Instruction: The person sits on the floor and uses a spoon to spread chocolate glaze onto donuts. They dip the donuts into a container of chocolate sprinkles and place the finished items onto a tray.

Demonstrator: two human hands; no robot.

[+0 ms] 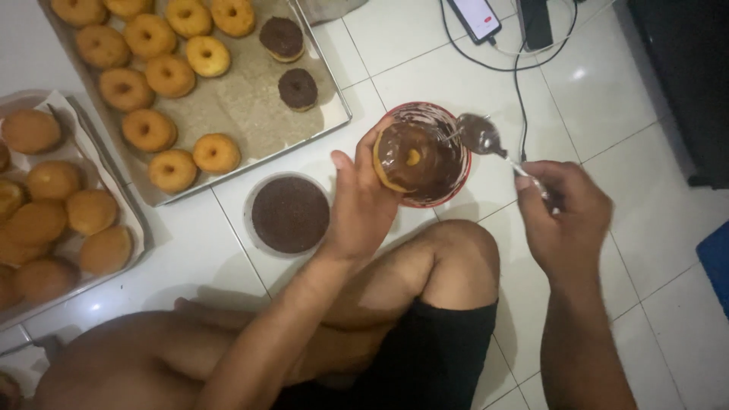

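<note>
While tilted over red bowl (456, 121), glazed donut (408, 158) sits pinched in left hand (363, 201), fingers (380, 137) curled round its rim, closed on it. Right hand (566, 216) wrapped shut on spoon (486, 138), choc-coated bowl end just above bowl edge. Best to keep donut level-ish, drips falling inside bowl, spoon strokes light. Tight on left: sprinkle tub (290, 214) just beside wrist, donut tray (250, 114) near. Cable (519, 83) and phone (478, 18) behind bowl. More open tile floor (653, 228) to right.
</note>
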